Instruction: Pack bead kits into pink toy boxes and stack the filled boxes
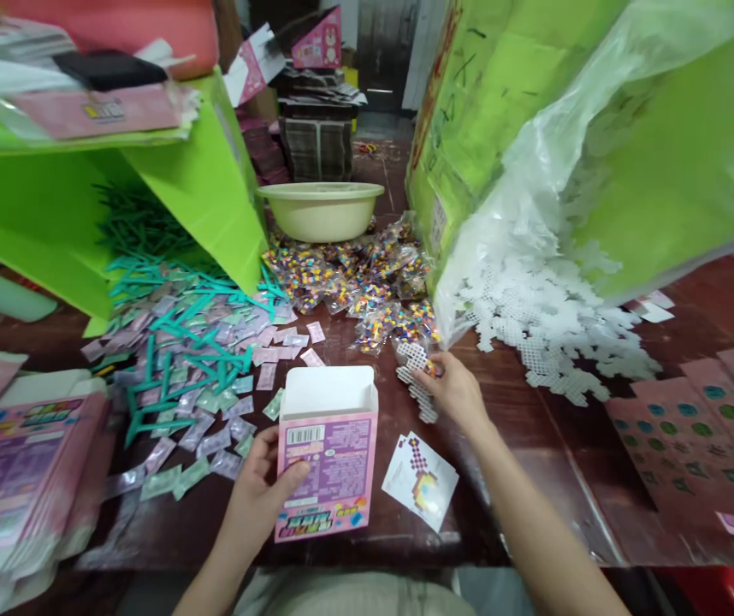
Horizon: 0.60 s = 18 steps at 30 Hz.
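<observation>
My left hand (257, 492) grips the left edge of a pink box (328, 462) that lies on the dark table with its white top flap open. My right hand (453, 392) is closed on white pegboard pieces (413, 364) and a small bag of coloured beads, just right of the box. A printed pattern card (422, 481) lies beside the box at its right. Behind my right hand is a pile of small bead bags (354, 278).
Teal tweezers and small clear packets (180, 359) are spread at the left. Flat pink boxes (14, 479) are stacked at far left, flat pink sheets (701, 428) at right. A plastic bag spills white pegboards (553, 316). A cream basin (320, 210) stands behind.
</observation>
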{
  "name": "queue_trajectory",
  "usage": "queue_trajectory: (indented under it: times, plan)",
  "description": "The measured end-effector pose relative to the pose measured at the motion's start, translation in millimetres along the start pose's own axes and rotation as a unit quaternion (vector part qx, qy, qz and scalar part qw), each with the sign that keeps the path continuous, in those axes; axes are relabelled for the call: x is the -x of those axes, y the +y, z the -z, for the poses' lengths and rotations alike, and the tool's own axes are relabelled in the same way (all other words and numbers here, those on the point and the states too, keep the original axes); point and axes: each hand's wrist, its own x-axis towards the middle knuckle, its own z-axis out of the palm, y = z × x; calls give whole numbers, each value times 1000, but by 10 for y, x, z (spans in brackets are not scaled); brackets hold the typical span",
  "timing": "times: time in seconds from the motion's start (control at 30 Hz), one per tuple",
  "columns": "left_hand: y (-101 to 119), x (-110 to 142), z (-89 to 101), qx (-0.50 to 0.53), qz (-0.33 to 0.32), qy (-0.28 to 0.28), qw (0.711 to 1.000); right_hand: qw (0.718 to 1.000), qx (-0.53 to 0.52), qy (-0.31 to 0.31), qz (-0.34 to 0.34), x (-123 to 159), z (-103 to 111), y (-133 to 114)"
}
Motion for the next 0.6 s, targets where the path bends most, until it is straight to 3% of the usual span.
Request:
queue_trajectory:
  times: [0.1, 0.17, 0.27, 0.37, 0.5, 0.6]
  plan:
    - [75, 24, 90, -25, -46, 5, 999, 994, -39, -15, 96, 125, 230, -33]
    - [145, 55, 122, -38, -78, 11, 996, 974, -113, 11, 194, 249, 464, -115]
    - [237, 104, 87, -59, -108, -29, 992, 905, -182, 30, 382, 450, 889, -429]
    - [261, 134, 3, -65, -102, -92, 988, 833, -90, -100, 536, 560, 1253, -900]
    - [195, 142, -58, -77, -104, -126, 984, 781, 36, -290, 552, 489, 1473, -1368]
    - [156, 151, -103, -77, -114, -151, 979, 767, 81, -349, 532, 401, 1471, -1529]
